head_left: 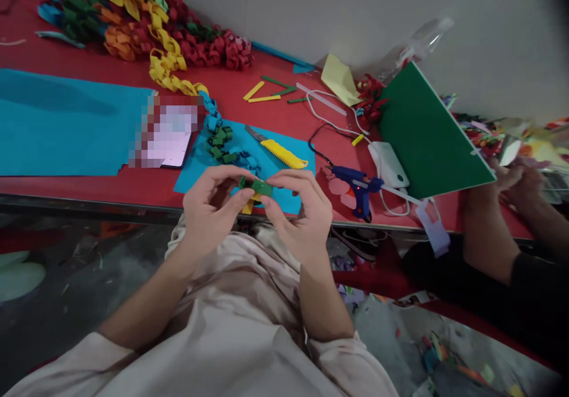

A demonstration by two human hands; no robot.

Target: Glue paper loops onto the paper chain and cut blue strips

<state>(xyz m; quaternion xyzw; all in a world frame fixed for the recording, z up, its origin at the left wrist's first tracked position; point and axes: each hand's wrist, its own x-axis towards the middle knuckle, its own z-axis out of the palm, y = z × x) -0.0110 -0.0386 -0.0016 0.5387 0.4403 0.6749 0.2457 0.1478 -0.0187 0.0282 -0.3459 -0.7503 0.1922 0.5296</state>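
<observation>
Close to the table's front edge, my left hand [217,202] and my right hand [303,207] pinch a small green paper strip [262,188] between thumbs and fingertips. A yellow paper piece [248,207] hangs just below it. Beyond my fingers a paper chain runs back in blue, green [219,142] and yellow [171,80] links. A yellow utility knife [282,153] lies on a blue paper sheet [189,178], its blade pointing away to the left. To the right of my right hand rests a blue glue gun [358,185] with a small red light.
A phone [171,136] and large blue paper [57,124] lie left. Behind are a heap of colourful chains [186,35] and loose yellow and green strips [265,98]. A white power bank [389,166], cables and a green board [427,136] stand right, beside another person's hands [518,181].
</observation>
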